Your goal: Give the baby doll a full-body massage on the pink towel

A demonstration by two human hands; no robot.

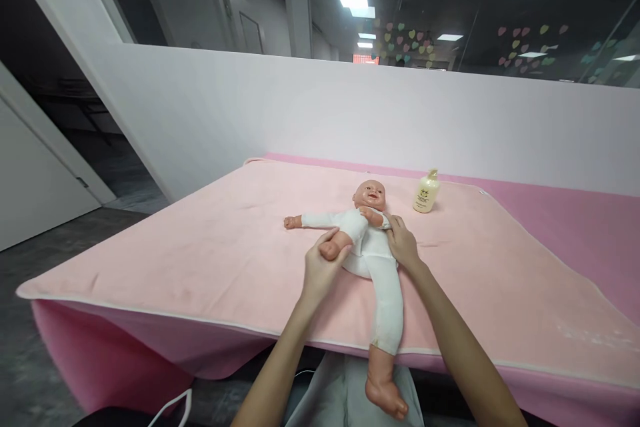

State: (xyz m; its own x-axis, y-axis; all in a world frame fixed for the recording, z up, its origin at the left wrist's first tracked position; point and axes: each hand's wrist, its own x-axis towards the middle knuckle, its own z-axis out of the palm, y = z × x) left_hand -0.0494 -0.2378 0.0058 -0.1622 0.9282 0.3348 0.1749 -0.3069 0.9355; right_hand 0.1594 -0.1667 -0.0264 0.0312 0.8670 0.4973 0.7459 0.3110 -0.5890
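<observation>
A baby doll with a white cloth body lies on its back on the pink blanket, head toward the wall. My left hand is wrapped round the doll's bent leg at the foot, which is raised toward its belly. At the doll's other side, my right hand grips its arm near the sleeve, and that arm is folded over the chest. The doll's other arm stretches out sideways on the blanket. Its straight leg hangs past the table's front edge, above my lap.
A pale yellow pump bottle stands upright on the blanket, right of the doll's head. Behind the table rises a white partition with glass above it. A white cable shows at the lower left, below the blanket's edge.
</observation>
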